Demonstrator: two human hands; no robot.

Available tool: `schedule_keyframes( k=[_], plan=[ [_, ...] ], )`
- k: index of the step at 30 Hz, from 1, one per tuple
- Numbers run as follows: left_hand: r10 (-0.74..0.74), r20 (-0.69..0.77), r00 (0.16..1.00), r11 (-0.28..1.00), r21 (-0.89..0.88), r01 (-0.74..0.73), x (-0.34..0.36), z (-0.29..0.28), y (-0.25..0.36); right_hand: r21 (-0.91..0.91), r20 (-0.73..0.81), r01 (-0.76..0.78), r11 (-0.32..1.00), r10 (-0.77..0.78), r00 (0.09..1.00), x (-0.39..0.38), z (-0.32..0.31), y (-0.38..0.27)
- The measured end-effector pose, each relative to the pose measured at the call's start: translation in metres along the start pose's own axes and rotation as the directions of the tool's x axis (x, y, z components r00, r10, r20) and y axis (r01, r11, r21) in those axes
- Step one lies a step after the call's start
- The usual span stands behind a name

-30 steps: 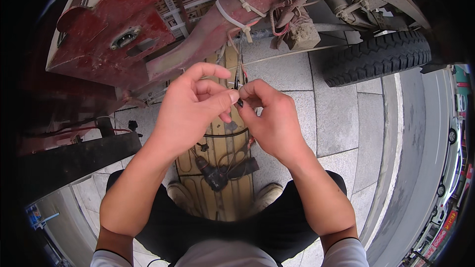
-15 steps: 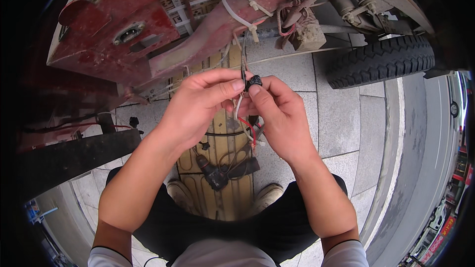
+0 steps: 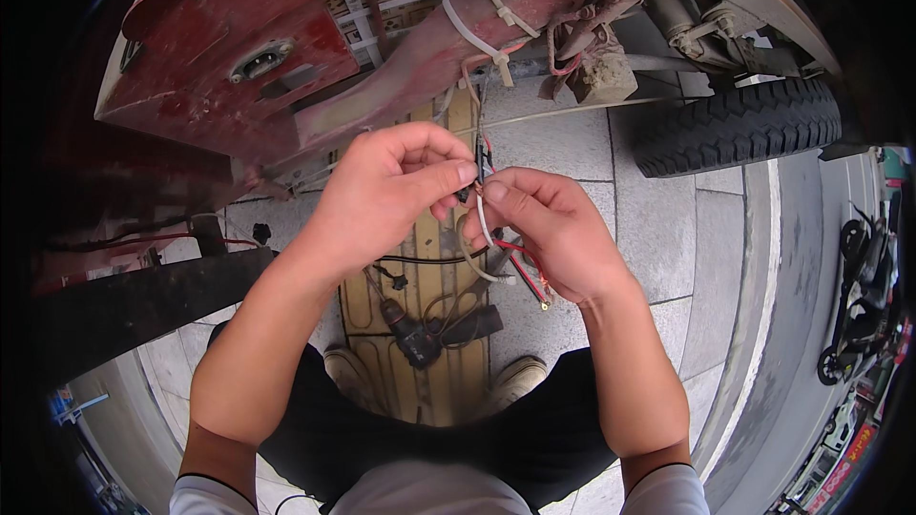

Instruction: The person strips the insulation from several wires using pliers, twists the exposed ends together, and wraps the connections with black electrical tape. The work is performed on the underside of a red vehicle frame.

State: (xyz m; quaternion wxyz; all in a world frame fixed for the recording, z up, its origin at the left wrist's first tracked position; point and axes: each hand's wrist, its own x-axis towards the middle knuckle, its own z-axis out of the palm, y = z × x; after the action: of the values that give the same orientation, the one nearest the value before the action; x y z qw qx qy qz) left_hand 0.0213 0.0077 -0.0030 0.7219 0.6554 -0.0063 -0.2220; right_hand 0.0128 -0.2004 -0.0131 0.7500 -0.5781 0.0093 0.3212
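Note:
My left hand is closed, thumb and forefinger pinching a thin black-wrapped cable that hangs from the red frame above. A small black lump shows beneath its thumb; I cannot tell what it is. Close beside it, my right hand pinches the white wire just below a bit of bare copper. Red wires with bared ends dangle under the right fingers, and a pale grey wire loops down beside them. The fingers partly hide the joint between the wires.
The dusty red vehicle frame with white cable ties spans the top. A black tyre stands at right. Between my shoes, a dark drill-like power tool lies on yellow ribbed paving. At left is a dark bar.
The black lump has gone from my right thumb and now shows under the left one. My right hand has lowered slightly onto the white wire, and the red wires have swung right.

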Motion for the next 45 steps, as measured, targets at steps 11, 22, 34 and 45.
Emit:
schedule_keyframes(
  k=[11,22,34,45],
  plan=[
    [0.083,-0.153,0.985,0.996,-0.004,-0.084,-0.011,0.005,0.01,-0.424,-0.104,0.17,0.89,-0.234,0.967,0.007,0.005,0.01],
    [0.086,-0.096,0.992,0.995,-0.038,-0.09,-0.016,0.002,0.006,-0.393,-0.207,0.132,0.91,-0.227,0.952,-0.001,0.012,0.019],
    [-0.011,-0.065,0.998,0.985,-0.171,0.0,-0.002,0.013,-0.009,-0.04,-0.179,0.179,0.983,-0.183,0.967,0.002,0.009,0.003],
    [0.01,-0.054,0.998,0.981,-0.192,-0.02,-0.003,0.013,-0.019,0.095,-0.164,0.013,0.995,0.002,0.986,0.013,0.008,0.003]
  ],
)
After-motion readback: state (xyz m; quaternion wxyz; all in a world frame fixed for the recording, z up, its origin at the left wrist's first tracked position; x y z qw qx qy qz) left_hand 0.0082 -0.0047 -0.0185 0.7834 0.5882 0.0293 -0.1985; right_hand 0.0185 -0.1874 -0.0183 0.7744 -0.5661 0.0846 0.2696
